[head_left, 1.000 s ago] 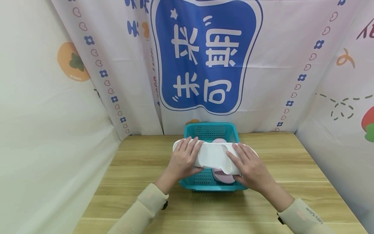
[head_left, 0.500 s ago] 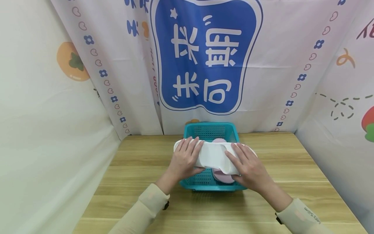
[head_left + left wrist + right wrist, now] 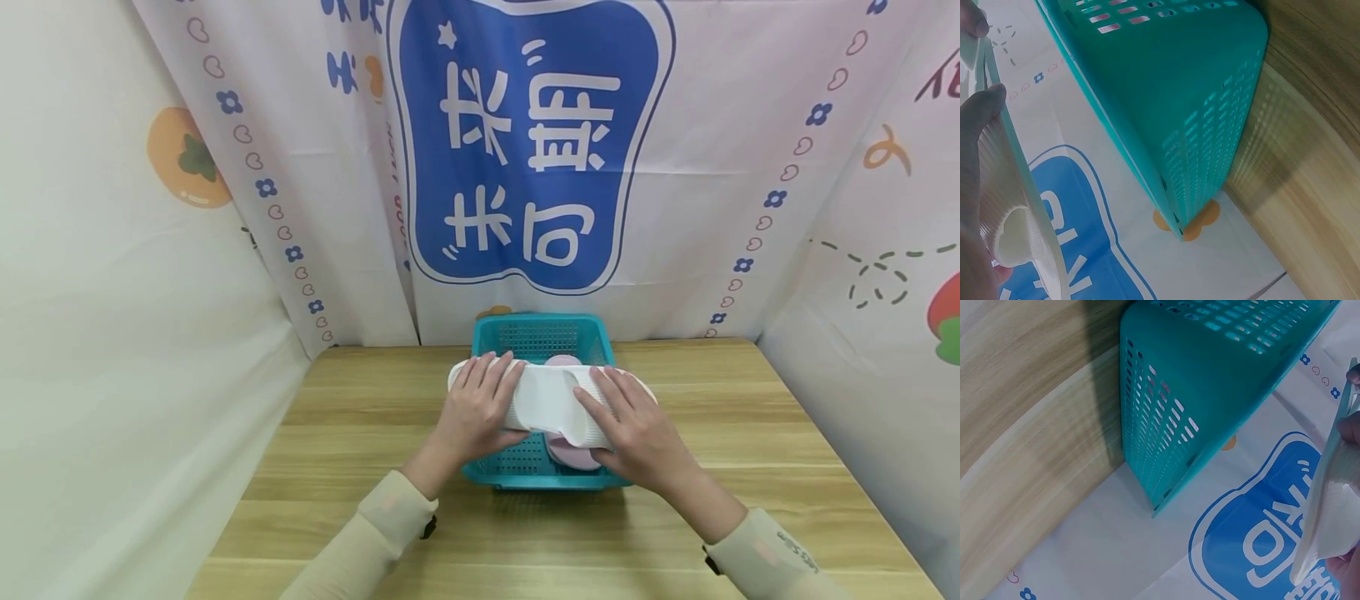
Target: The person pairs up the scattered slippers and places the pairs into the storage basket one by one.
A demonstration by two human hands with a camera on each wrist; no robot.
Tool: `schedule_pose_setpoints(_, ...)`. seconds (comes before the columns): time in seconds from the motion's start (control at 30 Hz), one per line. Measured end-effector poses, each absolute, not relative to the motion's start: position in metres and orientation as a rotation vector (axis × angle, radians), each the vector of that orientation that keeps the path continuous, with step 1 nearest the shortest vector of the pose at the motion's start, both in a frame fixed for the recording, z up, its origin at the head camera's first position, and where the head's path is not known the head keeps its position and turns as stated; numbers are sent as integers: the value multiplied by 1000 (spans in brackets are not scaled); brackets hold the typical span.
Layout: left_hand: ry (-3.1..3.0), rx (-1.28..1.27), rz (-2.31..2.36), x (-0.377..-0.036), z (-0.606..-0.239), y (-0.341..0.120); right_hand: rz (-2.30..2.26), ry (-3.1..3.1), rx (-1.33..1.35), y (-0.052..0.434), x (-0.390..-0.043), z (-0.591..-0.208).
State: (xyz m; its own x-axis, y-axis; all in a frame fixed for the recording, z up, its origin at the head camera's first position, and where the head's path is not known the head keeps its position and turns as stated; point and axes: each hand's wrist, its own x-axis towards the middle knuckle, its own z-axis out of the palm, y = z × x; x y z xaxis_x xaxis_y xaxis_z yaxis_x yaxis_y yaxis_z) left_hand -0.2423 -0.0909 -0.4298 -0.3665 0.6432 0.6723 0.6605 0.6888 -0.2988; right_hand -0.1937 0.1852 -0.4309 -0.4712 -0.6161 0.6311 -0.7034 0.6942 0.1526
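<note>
Held crosswise over the teal basket (image 3: 536, 482) is a white slipper (image 3: 543, 398), ribbed at both ends with a smooth band across its middle. My left hand (image 3: 476, 408) grips its left end, fingers over the top and thumb at the lower edge. At the other end my right hand (image 3: 637, 425) holds it the same way. The left wrist view shows the slipper (image 3: 1013, 169) nearly edge-on beside the basket. From the right wrist, the slipper's edge (image 3: 1322, 500) is visible with fingers curled round it. Under it in the basket lies a pink, round-ended item (image 3: 573, 457), partly covered.
The basket stands on a wood-grain table (image 3: 360, 433), near its back edge. Behind it hangs a white printed cloth (image 3: 682, 250) with a blue panel; more white cloth lines both sides. The basket's walls (image 3: 1210, 131) are perforated.
Both hands have moved slightly closer together, left hand rightward and right hand leftward, still holding the slipper, whose span looks slightly shorter. The basket has not moved.
</note>
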Motion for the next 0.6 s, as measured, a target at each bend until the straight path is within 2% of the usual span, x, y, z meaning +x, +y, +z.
schedule_pose_setpoints(0.6,-2122,-991,4,-241,-430,-87,154,-2221,1003,180,-195,-431)
